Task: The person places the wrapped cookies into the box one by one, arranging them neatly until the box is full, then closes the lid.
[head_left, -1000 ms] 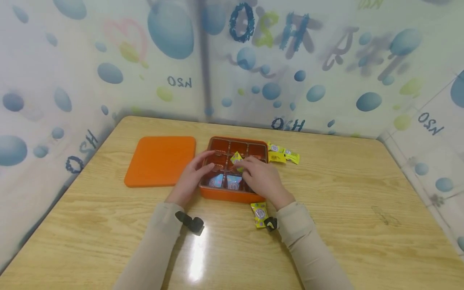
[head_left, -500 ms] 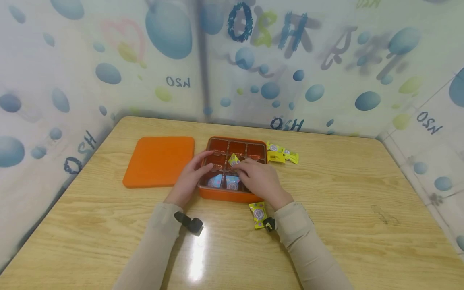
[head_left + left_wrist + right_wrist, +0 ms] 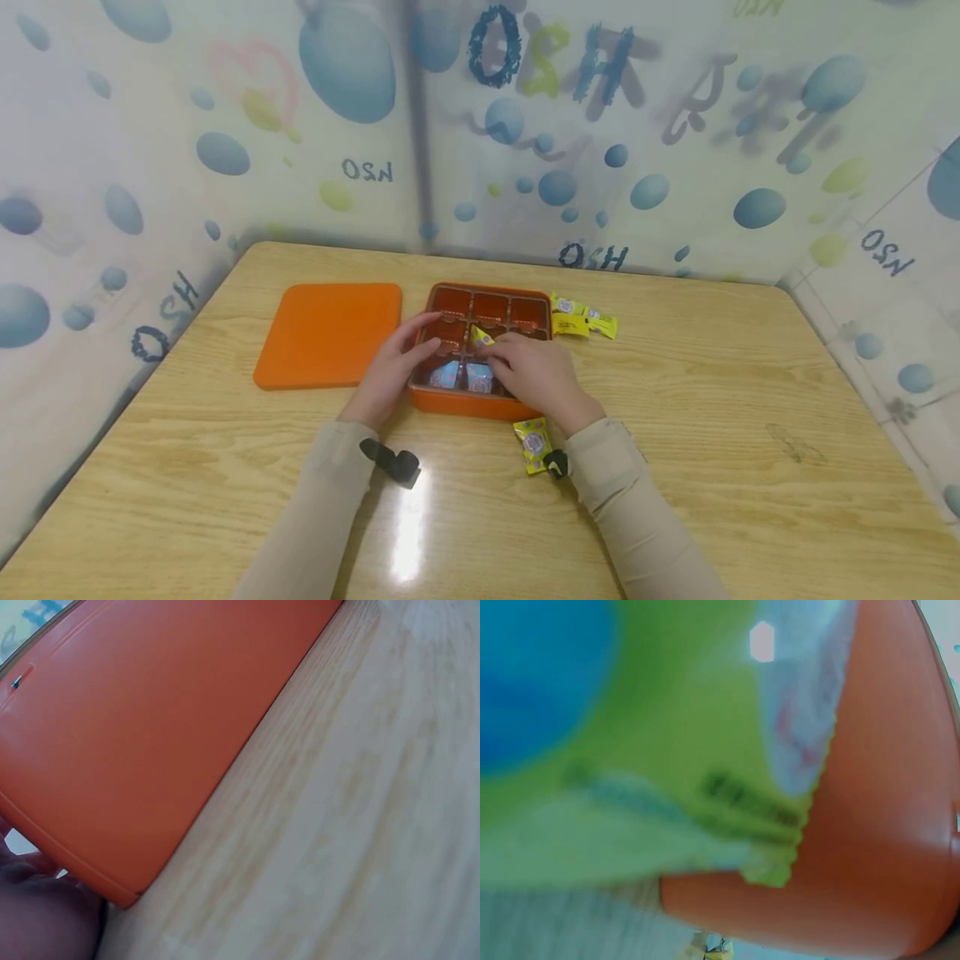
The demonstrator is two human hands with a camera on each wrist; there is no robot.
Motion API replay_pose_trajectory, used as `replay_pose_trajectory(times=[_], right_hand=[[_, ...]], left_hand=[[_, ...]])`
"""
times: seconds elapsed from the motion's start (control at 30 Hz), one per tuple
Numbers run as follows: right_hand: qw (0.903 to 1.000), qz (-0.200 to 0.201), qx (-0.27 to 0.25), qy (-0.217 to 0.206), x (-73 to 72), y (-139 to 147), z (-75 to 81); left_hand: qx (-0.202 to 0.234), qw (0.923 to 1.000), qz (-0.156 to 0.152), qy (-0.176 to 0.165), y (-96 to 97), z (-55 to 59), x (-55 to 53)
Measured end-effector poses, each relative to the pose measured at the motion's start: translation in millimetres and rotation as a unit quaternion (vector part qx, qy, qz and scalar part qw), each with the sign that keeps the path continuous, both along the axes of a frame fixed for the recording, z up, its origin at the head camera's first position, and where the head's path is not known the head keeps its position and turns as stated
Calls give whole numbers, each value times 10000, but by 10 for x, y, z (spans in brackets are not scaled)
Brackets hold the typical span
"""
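Note:
An orange box with a clear divided insert sits on the wooden table. My left hand rests at its left side, thumb and forefinger spread apart over the rim. In the left wrist view, part of that hand shows beside a corner of the box. My right hand reaches over the insert and pinches a small yellow candy packet at the middle compartment; its fingers hide part of the packet. Blue candy packets lie in two front compartments. The back row compartments hold nothing.
An orange lid lies left of the box. Several yellow candy packets lie by its right back corner. Another yellow packet lies in front, near my right wrist, and fills much of the right wrist view. A patterned wall stands behind the table.
My right fingers have moved slightly down and left with the yellow candy packet, which now sits lower in the middle compartment. The left hand stays in place on the box.

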State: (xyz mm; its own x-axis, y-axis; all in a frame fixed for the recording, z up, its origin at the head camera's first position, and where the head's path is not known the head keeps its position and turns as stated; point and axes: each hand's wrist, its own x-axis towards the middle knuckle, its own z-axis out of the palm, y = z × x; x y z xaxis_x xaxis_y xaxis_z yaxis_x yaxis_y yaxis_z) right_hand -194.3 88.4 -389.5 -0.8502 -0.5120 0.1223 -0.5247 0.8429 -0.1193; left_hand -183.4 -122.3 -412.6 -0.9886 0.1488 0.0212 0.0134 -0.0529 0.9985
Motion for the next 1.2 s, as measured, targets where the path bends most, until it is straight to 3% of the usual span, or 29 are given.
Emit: replay_pose_trajectory(times=[0.33, 0.73, 1.2], right_hand=[[9997, -49, 123, -199, 4, -7, -2], [9998, 81, 108, -161, 0, 15, -2], [9997, 113, 164, -115, -11, 28, -8]], left_hand=[[-12, 10000, 27, 29, -3, -12, -10], [-91, 9998, 115, 152, -37, -247, -140], [-112, 9999, 24, 33, 4, -4, -9]])
